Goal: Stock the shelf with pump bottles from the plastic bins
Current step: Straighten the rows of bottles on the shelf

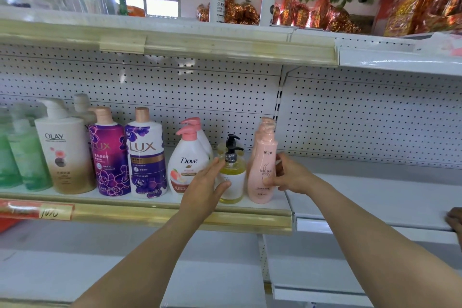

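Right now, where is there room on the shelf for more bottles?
The white shelf right of the pink bottle, held by the right hand, lies bare. Left of it is crowded: amber bottle, Dove bottle, Lux bottles and Olay bottle stand side by side.

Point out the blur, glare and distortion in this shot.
Head view: the green translucent bottles at far left are smeared soft; the red and gold foil packs top right blur too; the bright window is blown out white; the yellowed upper shelf edge bows from the wide lens; the tall pink pump bottle in the right hand is fairly sharp.
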Tool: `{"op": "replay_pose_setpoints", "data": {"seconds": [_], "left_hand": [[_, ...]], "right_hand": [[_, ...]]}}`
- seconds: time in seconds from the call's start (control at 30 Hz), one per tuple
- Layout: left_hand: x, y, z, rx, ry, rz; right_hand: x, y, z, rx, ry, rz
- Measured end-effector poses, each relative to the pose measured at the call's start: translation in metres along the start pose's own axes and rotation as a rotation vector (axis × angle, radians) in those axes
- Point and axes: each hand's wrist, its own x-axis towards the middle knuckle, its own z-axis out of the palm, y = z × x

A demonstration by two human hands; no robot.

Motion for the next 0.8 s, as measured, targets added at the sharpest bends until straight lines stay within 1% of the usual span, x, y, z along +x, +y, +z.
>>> {"op": "replay_pose_setpoints", "data": {"seconds": [0.33,0.53,0.73,0.8], "left_hand": [[0.000,0.001,0.002,0.013,0.018,0.001],[-0.001,0.000,0.003,0.015,-0.013,-0.017],[-0.001,0.007,-0.009,-0.021,-0.103,-0.057],[-0.003,0.010,-0.018,-0.048,-0.102,-0.053]], "right_hand": [[0.001,0.002,0.001,0.000,0.024,0.000],[0.001,0.005,0.006,-0.002,0.040,0.001],[-0.015,-0.006,0.015,-0.124,0.091,0.067],[-0.027,-0.018,0.017,-0.209,0.170,0.110]]}}
